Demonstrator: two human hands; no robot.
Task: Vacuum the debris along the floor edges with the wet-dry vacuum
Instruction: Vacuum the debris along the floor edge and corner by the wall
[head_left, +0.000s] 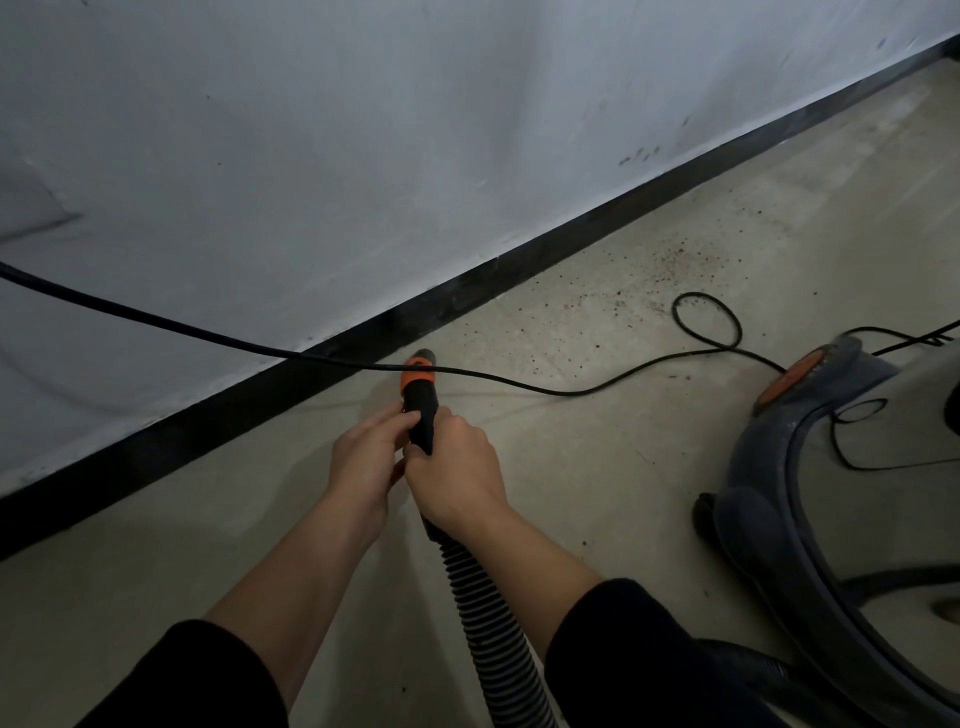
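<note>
A black ribbed vacuum hose (493, 629) runs up from the bottom to a black handle with an orange collar (417, 375). Its nozzle tip (422, 356) points at the floor close to the black baseboard (291, 384). My right hand (457, 478) grips the handle from the right. My left hand (366, 462) holds it from the left, fingers curled onto it. Reddish-brown debris (670, 270) is scattered on the beige floor to the right, near the baseboard.
The grey wet-dry vacuum body (831, 483) with an orange button stands at the right. Its black power cord (519, 382) hangs in from the left, crosses over the nozzle and loops on the floor. A white wall (363, 130) rises behind the baseboard.
</note>
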